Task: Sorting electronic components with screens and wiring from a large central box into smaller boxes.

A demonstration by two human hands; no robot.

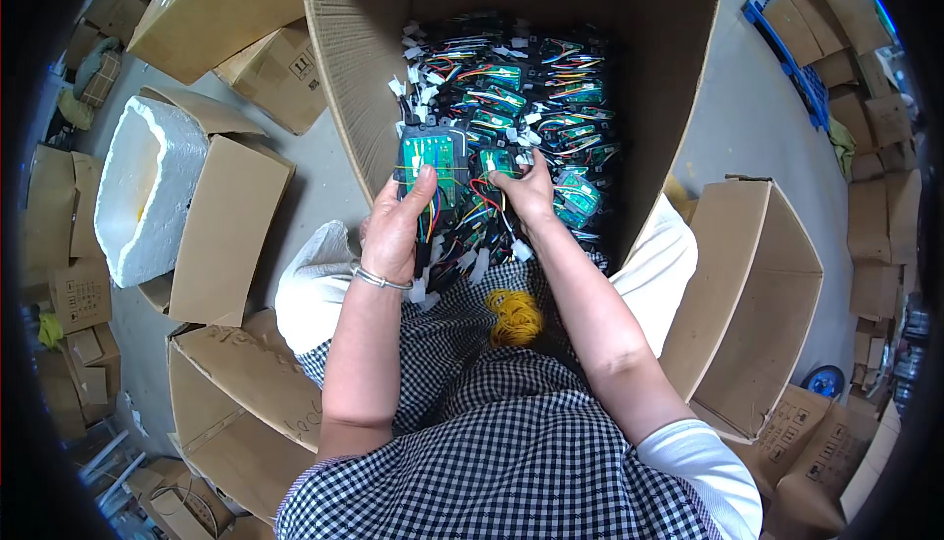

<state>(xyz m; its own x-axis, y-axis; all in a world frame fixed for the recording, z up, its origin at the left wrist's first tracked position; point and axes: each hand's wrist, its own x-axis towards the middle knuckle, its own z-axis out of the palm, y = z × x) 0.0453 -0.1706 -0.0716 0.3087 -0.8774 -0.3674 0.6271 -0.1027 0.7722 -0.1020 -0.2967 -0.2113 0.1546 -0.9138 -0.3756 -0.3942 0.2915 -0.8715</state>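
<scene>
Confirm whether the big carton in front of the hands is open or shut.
Open: no flaps close over the big carton, and rows of wired circuit boards show plainly inside it.

Green circuit boards (pixel 444 154) at 12 o'clock, black-and-white checked apron (pixel 472 461) at 6 o'clock.
The boards' casings (pixel 464 151) are black, their connectors (pixel 522 251) white, their wires (pixel 433 213) a mix of red, yellow, blue and white, all inside a brown carton (pixel 354 68). At 5 o'clock, near centre, the coiled bundle (pixel 516 319) is bright yellow. The person's bracelet (pixel 382 279) is silver at 8 o'clock, the trousers (pixel 678 255) white at 3 o'clock, the sleeve (pixel 703 471) white between 4 and 5. Farther out, the foam box (pixel 175 171) is white at 9 o'clock, the pallet (pixel 814 97) blue at 2, the floor (pixel 733 127) grey.
</scene>
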